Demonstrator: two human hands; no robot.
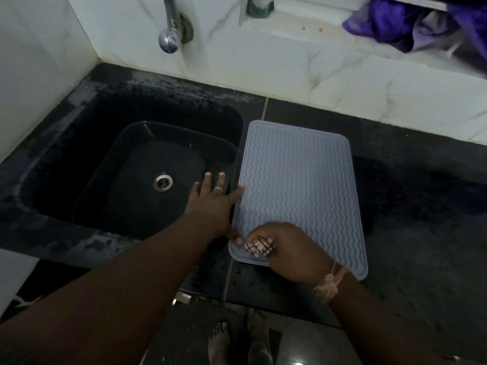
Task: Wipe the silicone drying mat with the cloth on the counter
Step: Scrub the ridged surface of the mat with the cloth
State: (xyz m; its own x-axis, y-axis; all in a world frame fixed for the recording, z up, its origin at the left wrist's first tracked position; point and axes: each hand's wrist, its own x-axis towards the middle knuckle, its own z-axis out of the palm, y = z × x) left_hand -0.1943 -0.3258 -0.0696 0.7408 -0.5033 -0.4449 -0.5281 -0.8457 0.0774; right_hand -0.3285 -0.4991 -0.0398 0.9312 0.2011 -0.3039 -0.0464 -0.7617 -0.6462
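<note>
A: Mat?
B: Grey-blue silicone drying mat (pixel 297 180), rectangular with rounded corners and a raised rim, wavy ridges running across it. It is lying flat on the dark bench (pixel 411 206), its long left edge sitting just beside the sink.

A: Cloth?
B: Pale cloth (pixel 259 247) with a dark checked pattern, bunched small. It is resting on the mat's near-left corner, mostly hidden.

A black sink (pixel 79 143) below a chrome tap (pixel 170 35); purple fabric (pixel 411 25) top right.
</note>
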